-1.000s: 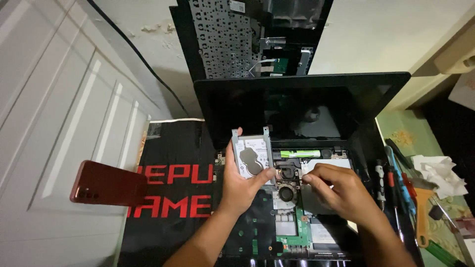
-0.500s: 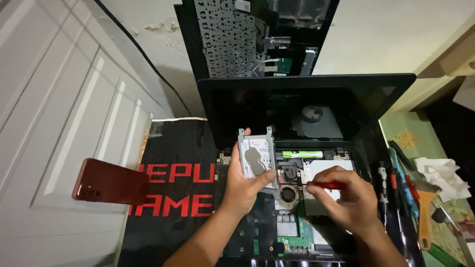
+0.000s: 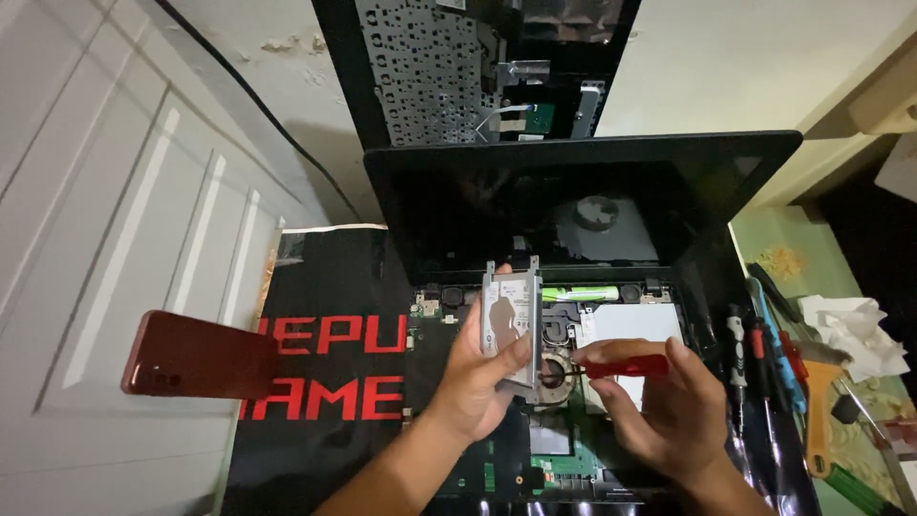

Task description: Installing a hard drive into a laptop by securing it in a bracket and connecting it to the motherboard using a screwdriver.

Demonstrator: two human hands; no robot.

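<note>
1. Since half a second back: right hand (image 3: 669,406) has swung the red-handled screwdriver (image 3: 621,366) level, tip now pointing left at the drive's lower corner; left hand (image 3: 478,377) hasn't shifted.
2. Left hand is wrapped around the hard drive (image 3: 511,320), thumb on its face, fingers behind. Drive is held nearly upright above the opened laptop base (image 3: 535,449), just in front of the dark screen (image 3: 573,205).
3. Drive: flat silver rectangle in a thin metal bracket with two tabs sticking up at the top; pale label on the face, matte metal edges.
4. Right hand pinches the screwdriver between thumb and fingertips; handle is glossy translucent red.
5. Base: bare green circuit board, round fan, white rectangular patch, green strip near the hinge.
6. Around: black mat (image 3: 325,373) with red lettering, red phone (image 3: 196,355) on the left, loose tools (image 3: 774,354) on the right, detached keyboard panel (image 3: 430,67) leaning behind.
</note>
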